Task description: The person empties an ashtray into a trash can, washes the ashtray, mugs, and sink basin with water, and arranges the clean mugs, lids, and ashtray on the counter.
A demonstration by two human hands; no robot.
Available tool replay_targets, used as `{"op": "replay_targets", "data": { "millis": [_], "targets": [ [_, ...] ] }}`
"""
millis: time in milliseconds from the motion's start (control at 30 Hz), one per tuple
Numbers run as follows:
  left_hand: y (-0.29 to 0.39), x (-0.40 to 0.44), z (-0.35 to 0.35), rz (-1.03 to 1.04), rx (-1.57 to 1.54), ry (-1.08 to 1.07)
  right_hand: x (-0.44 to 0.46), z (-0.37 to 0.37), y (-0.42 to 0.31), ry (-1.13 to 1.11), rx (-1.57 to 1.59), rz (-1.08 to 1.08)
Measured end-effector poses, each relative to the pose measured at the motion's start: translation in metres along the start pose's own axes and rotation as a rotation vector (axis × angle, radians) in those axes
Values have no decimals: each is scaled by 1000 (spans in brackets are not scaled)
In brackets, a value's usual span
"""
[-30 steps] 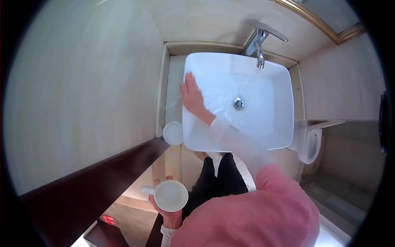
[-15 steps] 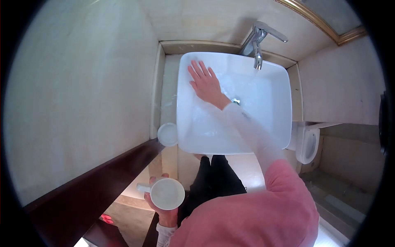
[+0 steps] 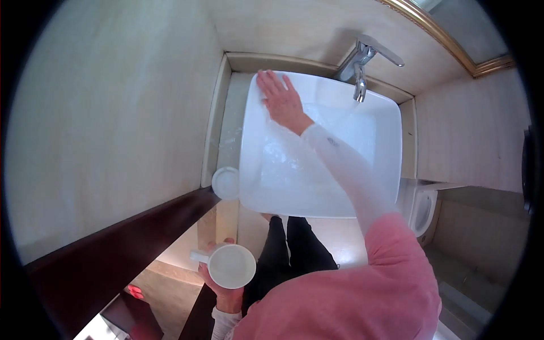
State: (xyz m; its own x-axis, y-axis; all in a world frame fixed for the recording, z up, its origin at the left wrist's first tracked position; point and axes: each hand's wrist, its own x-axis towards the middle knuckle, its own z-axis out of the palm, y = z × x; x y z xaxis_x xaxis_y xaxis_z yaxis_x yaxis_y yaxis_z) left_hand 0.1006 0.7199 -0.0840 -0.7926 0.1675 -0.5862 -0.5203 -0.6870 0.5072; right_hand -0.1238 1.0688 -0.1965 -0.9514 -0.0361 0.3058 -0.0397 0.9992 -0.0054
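A white rectangular basin (image 3: 317,198) holds some rippled water. My right hand (image 3: 282,103) lies flat at the basin's upper left corner, its fingertips on the rim and its fingers a little apart. Below the basin's left side, my left hand (image 3: 228,298) is wrapped round a white mug (image 3: 232,266), whose handle points left. The mug's opening faces up. Above the basin stands a chrome faucet (image 3: 360,62), with its spout over the bowl. The drain is hidden behind my right forearm.
A round white lid or dish (image 3: 226,183) sits left of the basin on the counter ledge (image 3: 231,133). A dark red edge (image 3: 124,249) runs along the lower left. At the right is a toilet (image 3: 422,212), and a gold-framed mirror (image 3: 467,34) hangs at the upper right.
My right hand has moved along the basin's left side, up to its upper left corner. The mug remains in my left hand. The view has shifted slightly.
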Motion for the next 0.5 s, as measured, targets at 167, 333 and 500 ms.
{"op": "replay_targets", "data": {
  "millis": [167, 333, 500],
  "targets": [
    [-3, -3, 4, 44, -77, -59, -42, 0, 33, -105, -156, 41],
    [0, -10, -18, 42, -106, -141, -60, 18, 11, -110, -39, 63],
    [4, 0, -23, 82, -93, -7, -5, 11, -2, -5, -101, -41]
  ]
}}
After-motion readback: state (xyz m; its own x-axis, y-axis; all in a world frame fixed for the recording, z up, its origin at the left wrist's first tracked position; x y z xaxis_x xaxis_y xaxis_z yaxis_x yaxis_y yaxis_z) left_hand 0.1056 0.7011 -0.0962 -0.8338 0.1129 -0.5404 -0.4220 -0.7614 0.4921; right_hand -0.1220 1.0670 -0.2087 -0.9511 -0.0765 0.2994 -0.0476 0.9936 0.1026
